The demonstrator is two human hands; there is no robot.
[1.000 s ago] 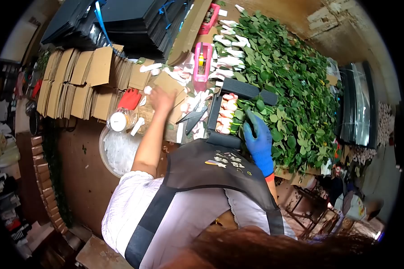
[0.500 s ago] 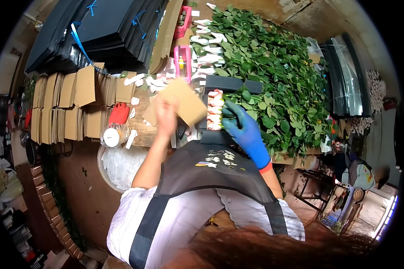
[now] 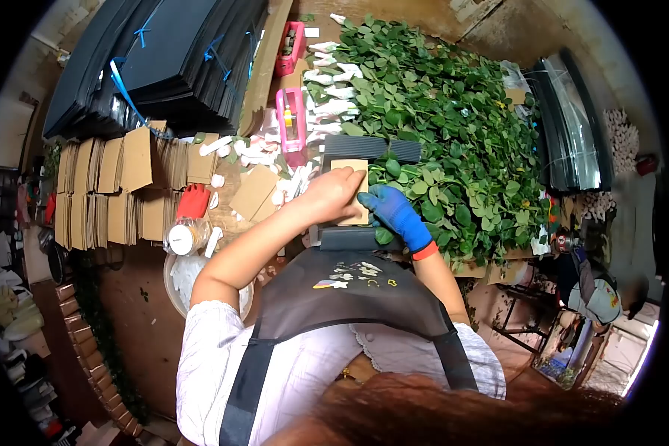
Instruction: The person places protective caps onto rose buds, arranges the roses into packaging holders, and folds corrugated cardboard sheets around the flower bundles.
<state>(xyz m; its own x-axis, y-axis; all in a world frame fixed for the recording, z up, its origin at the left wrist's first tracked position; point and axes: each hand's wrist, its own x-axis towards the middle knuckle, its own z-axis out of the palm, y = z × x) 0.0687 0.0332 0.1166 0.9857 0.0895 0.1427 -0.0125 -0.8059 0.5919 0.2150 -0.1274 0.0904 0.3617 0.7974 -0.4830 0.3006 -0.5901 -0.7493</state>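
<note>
No txt legible. Dk apron (image 3: 349, 312) bore pale print (image 3: 357, 269) (chars. or pics, couldn't tell) w/ star-&-rainbow motif (image 3: 339, 285) + small yellow marks (image 3: 392, 282), too blurry to read. White lid (image 3: 181, 239) of jar (image 3: 198, 224): faint mark, illeg. Gray item (image 3: 593, 301), far R of view, had coloured print, too sm. to make out.

You are wearing a knitted cloth glove (image 3: 395, 211) and sheer apron (image 3: 349, 306), touching smooth, matt cardboard (image 3: 356, 163); a glossy plastic tray (image 3: 295, 157) is sitting far left, and worn wood (image 3: 233, 177) is showing nearer
</note>
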